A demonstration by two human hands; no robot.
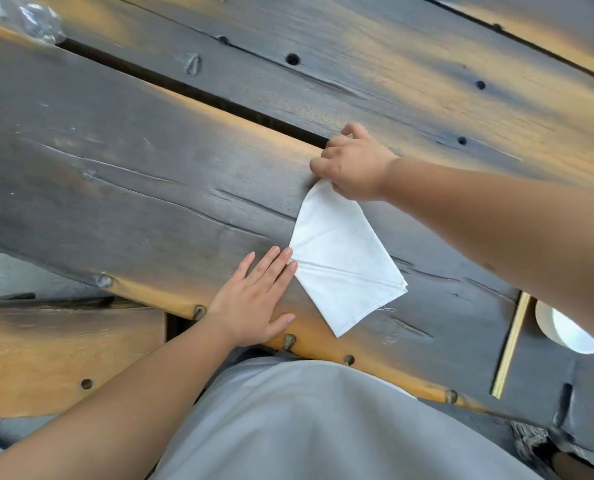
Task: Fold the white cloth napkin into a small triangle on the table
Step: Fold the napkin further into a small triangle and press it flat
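**Napkin pinned at two corners on the plank table**

Head view: the white cloth napkin [340,258] lies folded on the dark plank table [150,174], just right of centre, near the table's front edge. The left hand [254,299] lies flat, fingers straight and together, its fingertips [290,259] touching the napkin's 9 o'clock corner. The right hand [354,164] sits at the napkin's 12 o'clock tip with its grip curled and pinched on that corner; the hand hides the tip itself. A loose thread hangs at the napkin's 5 o'clock edge. A crumpled clear plastic wrap [35,19] lies far off at 11 o'clock. A white round object [565,330] shows at 4 o'clock, partly covered by the right forearm, beside a brass strip [510,344].
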